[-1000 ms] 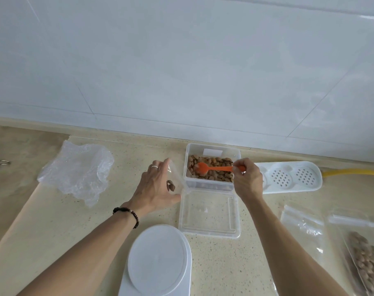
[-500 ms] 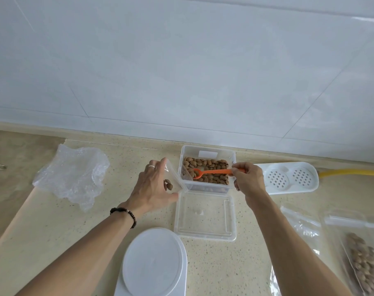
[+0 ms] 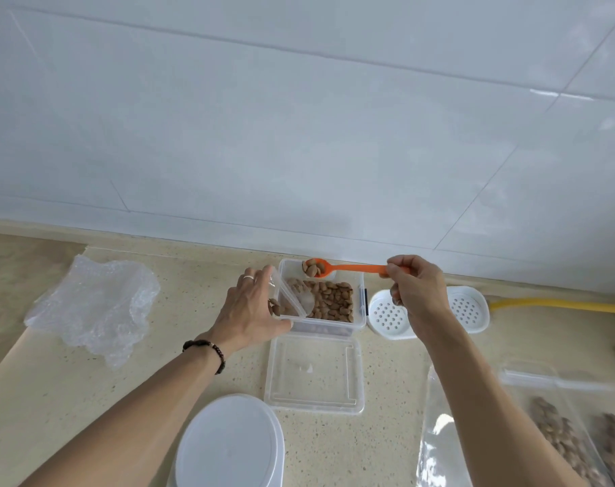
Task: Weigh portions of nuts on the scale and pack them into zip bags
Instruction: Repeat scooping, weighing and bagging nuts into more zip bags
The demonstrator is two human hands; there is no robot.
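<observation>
You are pinching orange scoop (image 3: 337, 269) handle, right hand (image 3: 416, 291), keeping nuts level at frame centre; left hand (image 3: 251, 308) fingers curling round clear bag (image 3: 287, 296), mouth angling to receive.

head cam | looks forward-down | close over counter (image 3: 88, 398) | wall fills upper half

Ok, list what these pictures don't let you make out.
- Scale, head view: its near end is cut off by the bottom edge, so no reading shows.
- Zip bag in the left hand: the hand hides most of it, so its fill is unclear.
- Filled bags: cut off at the lower right corner.
- Nut type on the orange spoon: too small.
</observation>
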